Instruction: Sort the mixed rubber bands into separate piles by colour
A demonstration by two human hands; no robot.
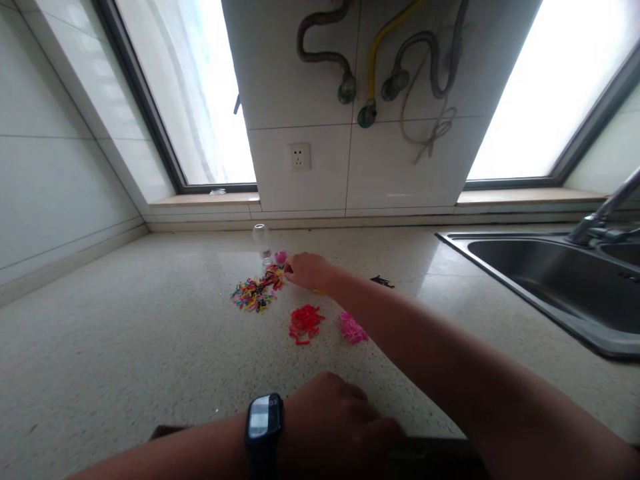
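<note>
My right hand reaches far across the countertop, its fingers pinched together at the right edge of a mixed pile of small colourful bands. What the fingers hold is too small to make out. A small clear bottle with a pink cap beside it stands just behind the pile. Nearer me lie a red pile and a pink pile of bands. My left hand, wearing a dark watch, rests curled at the counter's front edge.
A steel sink with a tap fills the right side. A small black pile lies beyond my right forearm. The tiled wall behind carries a socket and hoses, between two bright windows.
</note>
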